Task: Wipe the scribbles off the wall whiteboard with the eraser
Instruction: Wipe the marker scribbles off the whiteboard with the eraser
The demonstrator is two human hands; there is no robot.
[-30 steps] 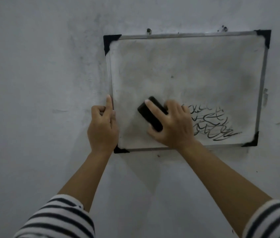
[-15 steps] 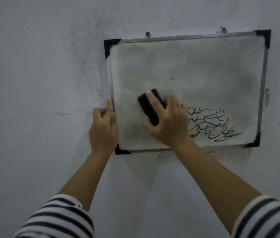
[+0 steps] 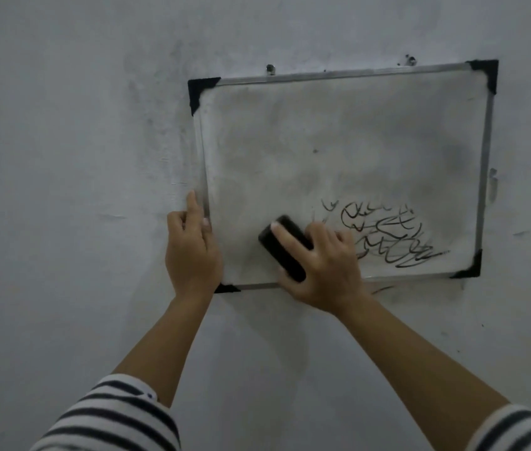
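Black eraser (image 3: pixel 285 250) tilted, low on smudged whiteboard (image 3: pixel 339 151); scribbles (image 3: pixel 391 236) lower right, seemingly untouched.

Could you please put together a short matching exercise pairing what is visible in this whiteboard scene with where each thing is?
Things:
1. eraser
2. scribbles
3. left hand
4. right hand

Places:
A. lower right part of the whiteboard
B. at the board's left frame edge
C. lower middle of the board, under fingers
D. closed over the eraser

Pairs: 1-C, 2-A, 3-B, 4-D
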